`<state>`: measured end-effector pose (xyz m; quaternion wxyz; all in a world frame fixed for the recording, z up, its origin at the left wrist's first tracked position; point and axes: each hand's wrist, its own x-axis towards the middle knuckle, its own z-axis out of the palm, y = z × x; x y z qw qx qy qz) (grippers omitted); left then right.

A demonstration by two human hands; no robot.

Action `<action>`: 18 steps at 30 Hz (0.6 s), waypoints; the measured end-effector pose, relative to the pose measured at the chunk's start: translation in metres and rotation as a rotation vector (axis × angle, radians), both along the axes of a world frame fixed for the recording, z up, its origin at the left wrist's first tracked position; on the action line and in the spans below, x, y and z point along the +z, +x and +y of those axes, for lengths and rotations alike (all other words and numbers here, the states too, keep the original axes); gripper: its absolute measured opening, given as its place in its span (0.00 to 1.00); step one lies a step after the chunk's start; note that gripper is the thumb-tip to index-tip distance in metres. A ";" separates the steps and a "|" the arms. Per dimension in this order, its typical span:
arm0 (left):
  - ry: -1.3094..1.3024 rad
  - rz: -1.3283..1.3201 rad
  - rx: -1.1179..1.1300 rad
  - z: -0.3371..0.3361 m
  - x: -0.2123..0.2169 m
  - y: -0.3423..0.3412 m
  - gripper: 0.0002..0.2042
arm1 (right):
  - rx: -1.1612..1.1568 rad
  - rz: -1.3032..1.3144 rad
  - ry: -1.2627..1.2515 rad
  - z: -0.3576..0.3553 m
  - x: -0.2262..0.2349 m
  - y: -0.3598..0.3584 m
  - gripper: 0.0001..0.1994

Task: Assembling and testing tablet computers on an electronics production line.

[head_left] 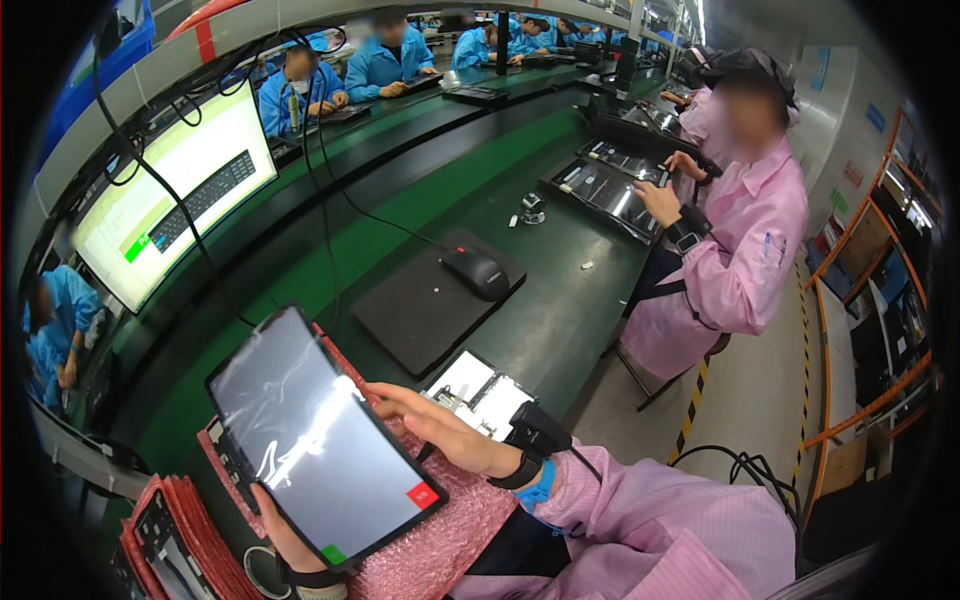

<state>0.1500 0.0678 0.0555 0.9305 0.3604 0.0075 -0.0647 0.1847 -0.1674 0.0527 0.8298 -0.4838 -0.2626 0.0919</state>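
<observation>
A tablet (310,430) with a lit grey screen is tilted up before me, a red block at its lower right corner and a green one at its lower left. My left hand (285,532) grips its lower left edge, with most of the fingers hidden behind it. At the right edge, my right hand (440,428) has its fingers against the side of the tablet. Beneath it lies pink bubble wrap (440,540). White-and-metal small parts (480,390) sit just beyond my right hand.
A mouse (475,272) rests on a black mat (410,315). To the left stands a lit monitor (175,200) with hanging cables. Pink-wrapped panels (185,530) are stacked at lower left. A co-worker in pink (740,230) handles panels in a black tray (610,185) at right.
</observation>
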 end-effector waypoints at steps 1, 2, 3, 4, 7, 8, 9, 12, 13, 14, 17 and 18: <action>-0.012 0.046 0.022 -0.005 -0.001 -0.001 0.27 | -0.086 0.060 -0.094 0.003 0.009 -0.005 0.30; -0.026 0.092 0.046 -0.007 -0.005 0.000 0.27 | -0.172 0.086 -0.090 0.009 0.008 -0.006 0.29; -0.030 -0.009 -0.081 -0.006 -0.007 0.001 0.27 | -0.169 0.113 -0.097 0.007 0.008 -0.005 0.28; -0.032 -0.010 -0.078 -0.005 -0.008 0.000 0.27 | -0.166 0.141 -0.105 0.004 0.007 -0.004 0.26; -0.017 0.037 -0.149 -0.002 -0.012 -0.005 0.26 | -0.063 0.254 0.087 0.004 -0.006 0.003 0.25; -0.021 0.040 -0.147 0.000 -0.015 -0.007 0.26 | -0.061 0.258 0.083 0.003 -0.009 0.003 0.25; -0.019 0.060 -0.181 0.002 -0.017 -0.008 0.26 | -0.066 0.343 0.126 0.003 -0.006 0.003 0.25; 0.028 0.024 -0.218 0.008 -0.025 -0.006 0.26 | -0.098 0.467 0.185 0.004 0.001 0.000 0.27; 0.074 -0.038 -0.224 0.009 -0.027 -0.006 0.25 | -0.119 0.455 0.160 0.004 0.002 0.000 0.27; 0.075 -0.031 -0.222 0.011 -0.028 -0.006 0.25 | -0.141 0.443 0.135 0.003 0.002 -0.001 0.27; 0.067 -0.026 -0.257 0.008 -0.027 -0.004 0.25 | -0.096 0.440 0.153 0.001 0.005 -0.001 0.28; 0.041 0.024 -0.227 0.006 -0.024 -0.004 0.25 | -0.074 0.441 0.153 0.001 0.004 -0.001 0.28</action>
